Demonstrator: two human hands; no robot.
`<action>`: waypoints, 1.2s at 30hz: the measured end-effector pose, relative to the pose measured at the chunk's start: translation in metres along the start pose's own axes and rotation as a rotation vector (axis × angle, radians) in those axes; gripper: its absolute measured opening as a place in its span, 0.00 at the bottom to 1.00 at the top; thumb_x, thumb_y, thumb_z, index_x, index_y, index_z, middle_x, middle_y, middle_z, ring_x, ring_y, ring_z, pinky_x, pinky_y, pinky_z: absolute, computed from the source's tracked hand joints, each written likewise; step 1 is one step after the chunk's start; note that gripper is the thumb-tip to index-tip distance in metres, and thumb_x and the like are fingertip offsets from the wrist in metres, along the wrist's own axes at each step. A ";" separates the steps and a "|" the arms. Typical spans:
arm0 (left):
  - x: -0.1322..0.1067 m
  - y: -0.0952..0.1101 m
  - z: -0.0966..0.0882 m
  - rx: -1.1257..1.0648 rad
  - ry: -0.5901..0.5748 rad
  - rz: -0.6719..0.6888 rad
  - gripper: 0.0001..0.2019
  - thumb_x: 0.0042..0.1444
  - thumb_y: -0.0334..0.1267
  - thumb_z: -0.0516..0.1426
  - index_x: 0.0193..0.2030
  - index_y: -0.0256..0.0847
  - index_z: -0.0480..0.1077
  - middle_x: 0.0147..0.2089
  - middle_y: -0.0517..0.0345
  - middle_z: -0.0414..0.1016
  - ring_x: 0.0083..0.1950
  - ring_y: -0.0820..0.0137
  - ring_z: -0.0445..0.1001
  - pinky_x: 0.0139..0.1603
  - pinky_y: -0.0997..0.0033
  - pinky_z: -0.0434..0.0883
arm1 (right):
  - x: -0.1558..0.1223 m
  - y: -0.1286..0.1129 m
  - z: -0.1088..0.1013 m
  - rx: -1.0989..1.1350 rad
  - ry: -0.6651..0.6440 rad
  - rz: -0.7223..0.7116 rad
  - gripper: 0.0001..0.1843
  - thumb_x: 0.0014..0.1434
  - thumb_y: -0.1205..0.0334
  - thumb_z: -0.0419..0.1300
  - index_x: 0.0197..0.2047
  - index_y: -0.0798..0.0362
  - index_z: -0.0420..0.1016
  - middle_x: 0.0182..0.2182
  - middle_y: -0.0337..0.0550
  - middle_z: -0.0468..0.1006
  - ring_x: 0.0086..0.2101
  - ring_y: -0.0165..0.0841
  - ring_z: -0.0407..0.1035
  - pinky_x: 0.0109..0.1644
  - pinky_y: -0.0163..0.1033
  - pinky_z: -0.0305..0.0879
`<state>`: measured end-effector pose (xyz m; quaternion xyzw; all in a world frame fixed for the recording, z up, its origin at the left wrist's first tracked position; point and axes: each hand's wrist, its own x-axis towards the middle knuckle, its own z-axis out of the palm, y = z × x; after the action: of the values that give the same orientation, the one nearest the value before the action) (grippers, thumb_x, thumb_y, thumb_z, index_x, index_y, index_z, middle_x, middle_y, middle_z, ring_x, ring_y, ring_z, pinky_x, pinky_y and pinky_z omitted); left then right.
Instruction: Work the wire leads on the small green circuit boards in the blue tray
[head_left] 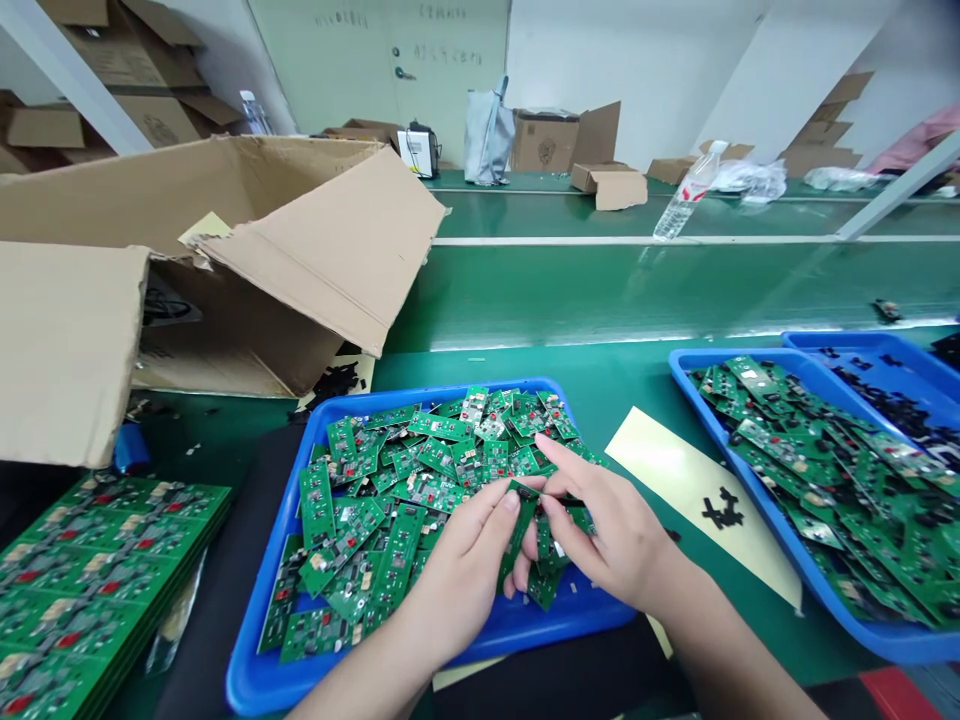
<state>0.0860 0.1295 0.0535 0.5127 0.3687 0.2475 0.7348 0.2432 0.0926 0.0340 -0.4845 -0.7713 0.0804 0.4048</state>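
My left hand (457,565) and my right hand (600,530) meet over the near right corner of a blue tray (259,660). Both are closed on a small stack of green circuit boards (541,560) held between them. The right index finger lies stretched along the top of the stack. The tray is heaped with several small green circuit boards (420,470). A few boards hang below my fingers, above the tray's near rim.
A second blue tray (757,490) of green boards sits at right, a third with black parts (892,385) behind it. A yellow sheet (675,470) holds small black pieces. Stacked board panels (90,570) lie at left, below an open cardboard box (247,250). A plastic bottle (686,195) lies beyond.
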 end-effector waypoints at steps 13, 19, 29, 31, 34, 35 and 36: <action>0.001 -0.002 -0.007 0.231 -0.250 -0.143 0.19 0.62 0.49 0.44 0.25 0.39 0.59 0.18 0.66 0.58 0.17 0.79 0.56 0.18 0.80 0.56 | 0.002 0.008 -0.002 -0.157 0.079 -0.283 0.23 0.62 0.76 0.51 0.60 0.58 0.59 0.29 0.44 0.75 0.33 0.36 0.70 0.41 0.46 0.71; -0.006 0.007 -0.009 0.211 -0.340 -0.126 0.20 0.62 0.51 0.45 0.25 0.39 0.59 0.19 0.67 0.57 0.18 0.79 0.57 0.19 0.80 0.59 | 0.003 0.007 -0.009 -0.082 0.140 -0.158 0.21 0.60 0.71 0.55 0.57 0.55 0.64 0.38 0.49 0.77 0.42 0.39 0.71 0.47 0.47 0.71; -0.006 0.001 -0.024 1.222 0.206 0.760 0.17 0.63 0.31 0.43 0.55 0.38 0.64 0.36 0.52 0.73 0.35 0.67 0.72 0.35 0.68 0.72 | -0.005 0.016 -0.018 0.137 0.765 0.165 0.20 0.59 0.72 0.56 0.54 0.49 0.70 0.44 0.45 0.77 0.44 0.38 0.73 0.48 0.46 0.71; -0.005 0.001 -0.026 1.344 0.204 0.876 0.18 0.63 0.28 0.43 0.57 0.35 0.62 0.35 0.52 0.73 0.34 0.67 0.72 0.33 0.69 0.73 | -0.003 0.014 -0.019 0.176 0.776 0.138 0.19 0.60 0.70 0.55 0.53 0.49 0.71 0.44 0.45 0.77 0.45 0.38 0.73 0.49 0.46 0.71; -0.005 0.002 -0.026 1.437 0.200 0.940 0.20 0.61 0.26 0.43 0.60 0.33 0.58 0.36 0.50 0.73 0.33 0.67 0.71 0.32 0.68 0.72 | 0.001 0.007 -0.022 0.135 0.566 -0.011 0.16 0.61 0.63 0.54 0.52 0.51 0.72 0.43 0.47 0.78 0.48 0.42 0.71 0.53 0.54 0.66; -0.004 0.002 -0.025 1.451 0.203 0.947 0.22 0.61 0.26 0.43 0.62 0.33 0.56 0.37 0.50 0.73 0.33 0.67 0.71 0.32 0.68 0.72 | 0.002 0.004 -0.023 0.096 0.467 -0.053 0.15 0.61 0.60 0.54 0.50 0.52 0.72 0.42 0.48 0.79 0.48 0.44 0.70 0.56 0.58 0.62; -0.004 0.001 -0.025 1.457 0.208 0.951 0.22 0.61 0.26 0.43 0.63 0.32 0.54 0.37 0.50 0.73 0.34 0.67 0.71 0.33 0.68 0.72 | 0.003 0.000 -0.022 0.058 0.376 -0.082 0.16 0.60 0.57 0.55 0.49 0.53 0.72 0.40 0.48 0.79 0.47 0.44 0.71 0.58 0.60 0.58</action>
<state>0.0637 0.1411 0.0508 0.9288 0.2473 0.2758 0.0061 0.2582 0.0893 0.0498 -0.4471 -0.6986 -0.0059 0.5586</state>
